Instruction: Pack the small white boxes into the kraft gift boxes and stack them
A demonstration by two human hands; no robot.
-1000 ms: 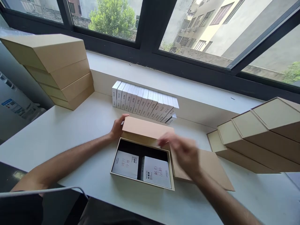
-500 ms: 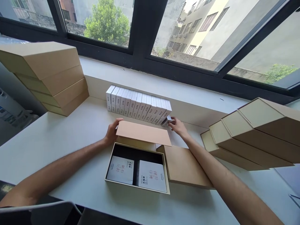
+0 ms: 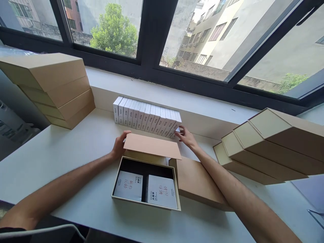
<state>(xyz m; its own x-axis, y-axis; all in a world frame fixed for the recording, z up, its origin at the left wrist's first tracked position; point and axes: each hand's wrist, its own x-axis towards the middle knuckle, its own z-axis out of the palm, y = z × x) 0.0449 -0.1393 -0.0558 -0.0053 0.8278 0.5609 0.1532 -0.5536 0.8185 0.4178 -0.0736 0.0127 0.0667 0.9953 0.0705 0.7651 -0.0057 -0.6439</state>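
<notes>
An open tan box stands before me, two white tea boxes with dark and reddish lettering lying side by side in its dark interior. Its pinkish-tan lid flap is raised at the far side. My left hand is closed on the flap's left corner, some fingers hidden behind it. At the right end of a double-stacked row of slim white boxes, my right hand pinches the lower end box, largely covered by my fingers.
A closed tan box lies right of the open one, under my right forearm. Tan boxes are stacked at the left, and several more at the right. Behind the row runs a white ledge below dark-framed windows.
The small white box at my right fingers stuck out tilted from the row's lower right end; now it sits closer in line. My left hand stays on the flap. The view has shifted slightly.
</notes>
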